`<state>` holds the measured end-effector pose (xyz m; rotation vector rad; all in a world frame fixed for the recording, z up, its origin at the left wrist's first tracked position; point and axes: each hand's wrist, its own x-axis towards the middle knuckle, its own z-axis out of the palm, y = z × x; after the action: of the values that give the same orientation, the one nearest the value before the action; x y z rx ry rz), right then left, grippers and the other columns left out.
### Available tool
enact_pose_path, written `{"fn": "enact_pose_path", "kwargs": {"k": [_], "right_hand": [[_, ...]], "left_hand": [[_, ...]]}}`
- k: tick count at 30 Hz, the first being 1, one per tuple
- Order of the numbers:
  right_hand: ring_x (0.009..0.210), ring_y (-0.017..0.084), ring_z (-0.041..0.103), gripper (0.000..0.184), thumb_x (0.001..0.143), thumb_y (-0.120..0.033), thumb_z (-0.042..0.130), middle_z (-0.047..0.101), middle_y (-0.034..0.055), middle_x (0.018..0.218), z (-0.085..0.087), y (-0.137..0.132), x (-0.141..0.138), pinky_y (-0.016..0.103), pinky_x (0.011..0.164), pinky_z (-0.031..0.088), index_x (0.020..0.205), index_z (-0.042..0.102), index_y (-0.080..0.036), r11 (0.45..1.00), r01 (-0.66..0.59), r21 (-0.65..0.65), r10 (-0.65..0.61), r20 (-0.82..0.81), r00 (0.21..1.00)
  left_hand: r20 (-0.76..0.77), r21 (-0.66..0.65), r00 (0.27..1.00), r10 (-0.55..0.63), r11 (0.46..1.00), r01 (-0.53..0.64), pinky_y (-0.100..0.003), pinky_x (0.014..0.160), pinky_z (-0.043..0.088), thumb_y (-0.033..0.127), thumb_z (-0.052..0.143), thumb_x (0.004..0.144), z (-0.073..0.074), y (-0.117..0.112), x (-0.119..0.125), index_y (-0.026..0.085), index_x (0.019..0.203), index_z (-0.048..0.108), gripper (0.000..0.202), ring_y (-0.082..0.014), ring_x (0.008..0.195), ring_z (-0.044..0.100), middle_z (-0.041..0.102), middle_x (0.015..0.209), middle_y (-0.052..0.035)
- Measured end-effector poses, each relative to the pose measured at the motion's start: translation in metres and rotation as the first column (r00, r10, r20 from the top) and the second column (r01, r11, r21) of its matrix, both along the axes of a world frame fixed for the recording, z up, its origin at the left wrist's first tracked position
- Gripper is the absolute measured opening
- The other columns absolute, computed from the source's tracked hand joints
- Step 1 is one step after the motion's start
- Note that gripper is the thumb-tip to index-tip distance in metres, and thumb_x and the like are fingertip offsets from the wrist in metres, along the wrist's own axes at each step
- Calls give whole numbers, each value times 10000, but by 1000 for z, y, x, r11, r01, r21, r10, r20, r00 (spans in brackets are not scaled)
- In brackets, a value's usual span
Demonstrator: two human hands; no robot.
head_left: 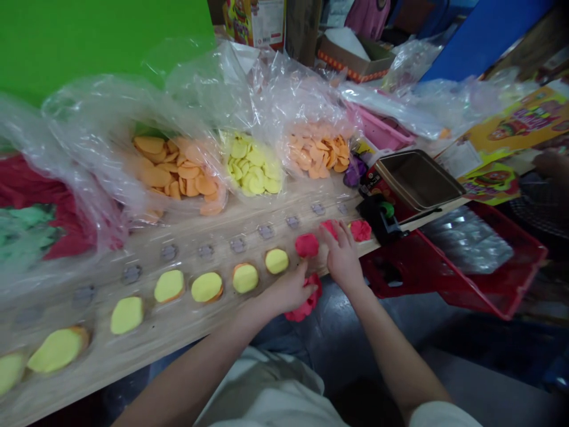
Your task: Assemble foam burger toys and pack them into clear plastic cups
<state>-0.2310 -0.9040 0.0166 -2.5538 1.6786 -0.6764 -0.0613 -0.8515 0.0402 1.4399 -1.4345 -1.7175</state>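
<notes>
My left hand point(291, 289) is closed around a bunch of red dough discs point(306, 303) at the near edge of a long wooden board point(186, 320). My right hand point(341, 256) presses its fingers on a red disc point(329, 228) lying on the board. Another red disc point(307, 245) sits just left of it, and a third point(361, 230) to the right. A row of yellow discs on orange ones point(207, 287) runs along the board to the left.
Clear plastic bags behind the board hold orange discs point(178, 172), yellow discs point(253, 169) and more orange discs point(317, 154). A metal tray point(418, 178) stands at the right over a red crate point(462, 267). Printed boxes point(515, 127) lie far right.
</notes>
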Motion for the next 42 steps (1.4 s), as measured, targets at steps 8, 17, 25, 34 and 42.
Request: {"fn": "enact_pose_path", "kwargs": {"k": [8,17,25,34,42], "right_hand": [[876,172,604,235,839,-303,491,654,52,961,19,35,25,308,753,495,1014,615,-206,835,-293,465,-35,576,817],[935,181,586,181,820,-219,510,662,26,955,45,59,65,374,876,443,958,624,-253,914,-365,177,172,647,743],[858,164,622,183,823,-300,506,645,48,965,35,46,68,349,751,512,982,553,-220,848,-261,461,-414,884,215],[788,148,607,251,773,-300,559,640,41,876,26,23,81,296,705,503,999,574,-191,851,-250,462,-272,795,542],[775,171,619,266,800,-235,498,663,47,834,-20,10,98,319,720,489,1055,546,-177,887,-210,411,-46,532,846]], "left_hand": [[-433,481,828,357,868,-122,-337,932,415,465,442,830,13,15,36,156,1171,516,466,-212,1080,539,577,1191,-100],[-379,737,689,617,652,-178,-310,817,480,323,477,823,12,36,63,95,1023,584,321,-208,920,623,666,979,-129],[-388,733,605,695,631,-253,-296,770,495,358,463,840,4,59,59,129,1020,562,308,-160,774,636,654,962,-113],[-358,470,811,464,839,-272,-324,840,445,380,491,826,7,92,83,177,1114,543,356,-186,935,579,607,1116,-80],[-115,141,958,263,959,-246,-367,1066,217,344,449,832,7,76,86,222,1298,410,484,-201,1257,353,402,1375,-45]]}}
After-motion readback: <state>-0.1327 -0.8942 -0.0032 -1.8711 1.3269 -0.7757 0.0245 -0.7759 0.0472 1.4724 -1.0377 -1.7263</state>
